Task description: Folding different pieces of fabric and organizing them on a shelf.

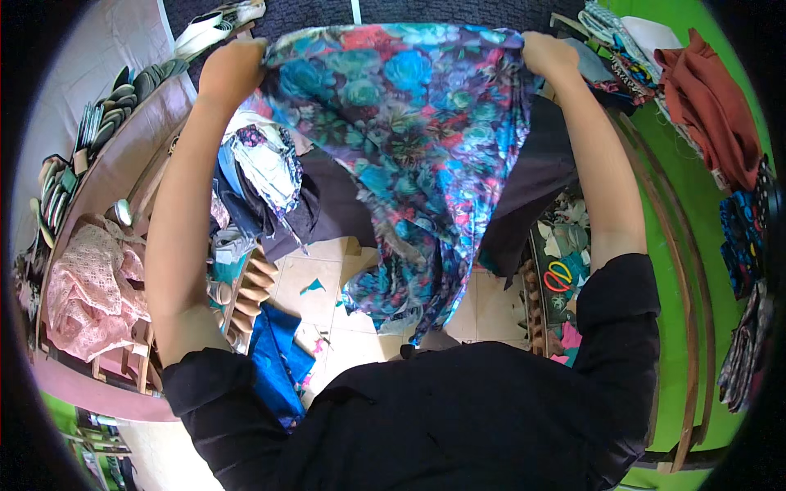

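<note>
A large piece of floral fabric (409, 123), printed in blue, teal and red on a dark ground, hangs stretched between my two raised hands. My left hand (233, 72) is closed on its upper left corner, and my right hand (550, 57) grips the upper right corner. Both arms reach forward, well apart. From the taut top edge the cloth narrows downward into folds and a ragged lower end, over the tiled floor. Behind it, dark cloth (327, 200) shows on both sides, partly hidden by the floral piece.
Pink lace cloth (94, 286) lies at the left, below a row of shoe-sole-like pieces (123, 102). Blue fabric (274, 352) and scraps rest on the floor (327, 290). Scissors with red and yellow handles (558, 277) lie right among scraps. Rust-red cloth (708, 110) hangs far right.
</note>
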{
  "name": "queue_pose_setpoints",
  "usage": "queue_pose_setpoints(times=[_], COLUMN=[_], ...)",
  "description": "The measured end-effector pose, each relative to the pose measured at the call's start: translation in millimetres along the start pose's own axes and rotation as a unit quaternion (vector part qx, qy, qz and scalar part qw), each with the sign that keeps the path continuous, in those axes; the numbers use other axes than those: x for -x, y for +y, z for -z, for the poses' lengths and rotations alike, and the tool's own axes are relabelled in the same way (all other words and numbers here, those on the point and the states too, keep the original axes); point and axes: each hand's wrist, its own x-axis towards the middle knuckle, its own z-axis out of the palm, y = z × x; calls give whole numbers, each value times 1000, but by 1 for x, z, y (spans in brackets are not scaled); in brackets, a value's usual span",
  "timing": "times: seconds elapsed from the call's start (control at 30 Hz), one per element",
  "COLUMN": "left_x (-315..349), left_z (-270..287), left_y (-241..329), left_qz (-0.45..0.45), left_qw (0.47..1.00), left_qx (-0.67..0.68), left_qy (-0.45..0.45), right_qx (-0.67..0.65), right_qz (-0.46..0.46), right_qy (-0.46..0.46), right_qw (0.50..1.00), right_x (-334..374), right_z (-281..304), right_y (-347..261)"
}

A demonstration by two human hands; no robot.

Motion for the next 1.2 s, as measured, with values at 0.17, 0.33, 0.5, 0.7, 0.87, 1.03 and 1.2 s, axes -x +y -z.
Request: queue_pose_setpoints(times=[0.17, 0.33, 0.5, 0.7, 0.87, 1.03, 1.2], left_x=[-140, -208, -220, -186, -184, -197, -237], left_z=[48, 0, 23, -33, -30, -19, -28], left_y=[27, -19, 75, 20, -15, 33, 19], left_qz=[159, 291, 428, 306, 280, 213, 248], left_qw=[983, 931, 485, 504, 581, 472, 513], left_qx=[62, 195, 737, 759, 738, 794, 769], left_qy=[60, 105, 197, 274, 198, 317, 289], right_qx=[-221, -758, -782, -498, -507, -352, -323], right_qz=[25, -146, 27, 134, 99, 87, 26], right_qy=[330, 7, 203, 413, 362, 516, 511], right_qw=[917, 636, 588, 750, 776, 776, 796], right_x=[-94, -125, -89, -44, -44, -40, -84], right_z=[44, 78, 76, 48, 65, 54, 45], right_y=[93, 77, 79, 58, 65, 76, 71])
